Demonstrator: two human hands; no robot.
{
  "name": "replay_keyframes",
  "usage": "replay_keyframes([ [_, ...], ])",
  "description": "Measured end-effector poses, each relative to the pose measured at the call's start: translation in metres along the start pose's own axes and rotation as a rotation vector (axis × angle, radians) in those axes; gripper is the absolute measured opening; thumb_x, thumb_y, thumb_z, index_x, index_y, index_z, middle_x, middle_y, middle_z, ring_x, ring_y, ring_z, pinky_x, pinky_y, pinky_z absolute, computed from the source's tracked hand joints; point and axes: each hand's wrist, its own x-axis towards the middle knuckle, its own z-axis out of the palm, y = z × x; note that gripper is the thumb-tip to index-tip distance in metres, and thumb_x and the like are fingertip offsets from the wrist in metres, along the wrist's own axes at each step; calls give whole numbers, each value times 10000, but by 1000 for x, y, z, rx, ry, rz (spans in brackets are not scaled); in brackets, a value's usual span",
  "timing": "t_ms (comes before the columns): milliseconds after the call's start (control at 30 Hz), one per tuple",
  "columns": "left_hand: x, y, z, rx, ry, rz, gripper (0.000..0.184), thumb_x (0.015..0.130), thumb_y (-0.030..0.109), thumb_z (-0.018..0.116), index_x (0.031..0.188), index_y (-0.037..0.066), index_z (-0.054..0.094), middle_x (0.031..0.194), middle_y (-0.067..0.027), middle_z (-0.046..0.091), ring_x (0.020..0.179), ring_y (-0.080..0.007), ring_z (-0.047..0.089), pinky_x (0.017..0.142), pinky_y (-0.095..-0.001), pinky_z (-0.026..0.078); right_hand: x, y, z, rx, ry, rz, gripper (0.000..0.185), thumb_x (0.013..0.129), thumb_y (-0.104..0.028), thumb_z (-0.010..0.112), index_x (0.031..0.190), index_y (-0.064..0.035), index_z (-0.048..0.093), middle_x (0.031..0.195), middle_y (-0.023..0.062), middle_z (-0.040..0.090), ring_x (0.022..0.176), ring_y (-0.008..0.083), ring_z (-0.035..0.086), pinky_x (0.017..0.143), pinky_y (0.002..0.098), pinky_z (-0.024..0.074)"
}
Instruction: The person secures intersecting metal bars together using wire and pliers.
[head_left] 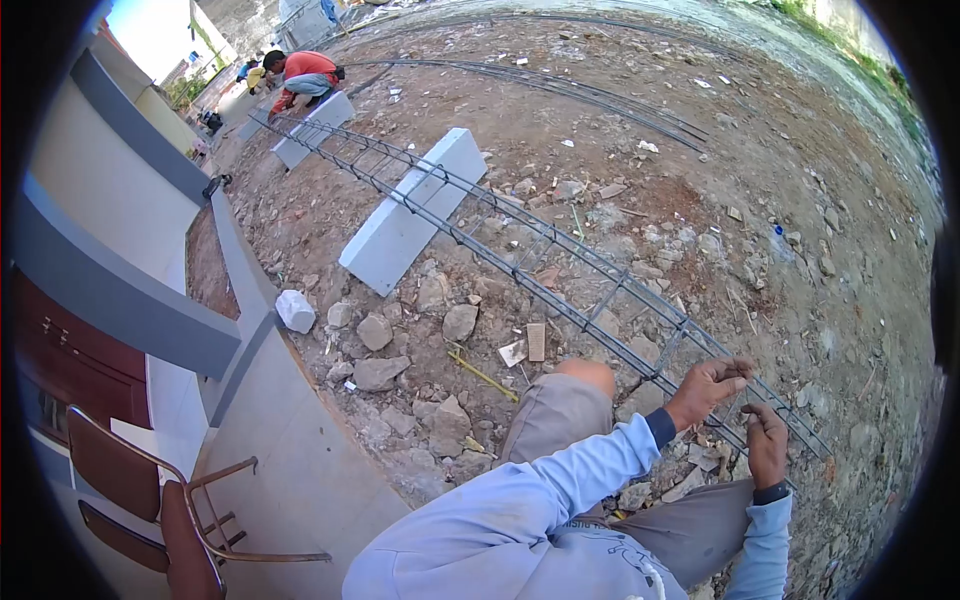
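A long steel rebar cage (516,270) stretches from near my knees toward the upper left. It is made of parallel bars tied with small stirrups. Over its near end, my left hand (708,392) has its fingers curled in and the fingertips close together. Beside it, my right hand (767,446) is bent with thumb and index finger brought together, just beyond the cage's near bars. Anything thin between the fingers of either hand is too small to make out. A pale block (415,212) supports the middle of the cage.
A co-worker in a red top (305,70) crouches at the far end by another pale block (313,130). Loose bars (560,82) lie on the rubble ground to the right. Broken stones (380,373) sit near my leg; a brown chair (190,510) stands on the paved edge.
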Motion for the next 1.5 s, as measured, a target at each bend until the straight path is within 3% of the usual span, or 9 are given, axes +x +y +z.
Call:
replay_keyframes([
  [133, -3, 26, -7, 304, 63, 47, 291, 881, 89, 607, 1154, -1, 565, 974, -32, 633, 914, -93, 587, 796, -236, 477, 15, -23, -1, 138, -190, 115, 176, 859, -54, 491, 932, 7, 638, 668, -8, 525, 572, 62, 446, 515, 221, 336],
  [333, -7, 24, -6, 121, 150, 13, 170, 895, 155, 606, 991, 21, 564, 775, -14, 605, 611, -52, 545, 542, -207, 454, 5, -86, -4, 68, -367, 248, 191, 848, -73, 485, 887, 19, 647, 559, -19, 481, 475, 54, 423, 455, 220, 317],
  [367, -8, 24, -5, 92, 171, 12, 159, 899, 165, 606, 965, 28, 560, 748, -9, 597, 572, -47, 529, 508, -203, 442, 2, -81, 4, 132, -349, 240, 193, 853, -77, 458, 890, 21, 620, 537, -25, 442, 366, 51, 303, 370, 226, 233],
  [500, -4, 20, -6, 2, 229, -54, 175, 914, 222, 595, 931, 55, 547, 696, -5, 586, 517, -47, 517, 464, -195, 422, -15, -104, 23, 771, -429, 548, 201, 926, -136, 445, 1023, 11, 540, 538, -3, 433, 305, 63, 268, 284, 219, 220],
  [633, -1, 24, -11, -104, 283, -54, 202, 918, 259, 589, 925, 63, 539, 690, -8, 590, 497, -54, 522, 448, -197, 416, -19, -95, 31, 1113, -316, 448, 196, 943, -160, 454, 1036, -1, 521, 557, -7, 444, 314, 47, 291, 281, 220, 245],
  [900, 0, 36, -19, 142, 326, 73, 208, 920, 259, 585, 841, 67, 568, 618, 9, 556, 481, -32, 483, 420, -194, 369, 11, 15, 92, 287, 207, -201, 122, 915, -120, 499, 907, -36, 588, 624, -2, 515, 392, 45, 373, 361, 216, 297],
  [1000, 0, 18, -35, 86, 389, 50, 190, 915, 255, 591, 847, 78, 581, 616, 17, 547, 491, -30, 468, 431, -182, 341, -12, -47, 90, 534, -188, 228, 136, 919, -132, 491, 912, -35, 585, 600, -10, 504, 389, 41, 366, 356, 211, 287],
  [1167, -2, 7, -32, -81, 420, -99, 196, 880, 272, 641, 855, 82, 601, 631, 3, 561, 512, -36, 479, 443, -192, 353, -18, -45, 81, 968, -324, 403, 153, 932, -170, 477, 953, -41, 556, 580, -2, 492, 367, 64, 380, 340, 207, 304],
  [1500, -1, -42, 4, 251, 149, -234, 181, 860, 213, 668, 811, 44, 626, 672, -12, 612, 542, -40, 496, 482, -196, 380, -32, -6, 95, 552, 439, 261, 153, 928, -154, 496, 929, -29, 585, 663, 9, 544, 486, 71, 499, 413, 216, 377],
])
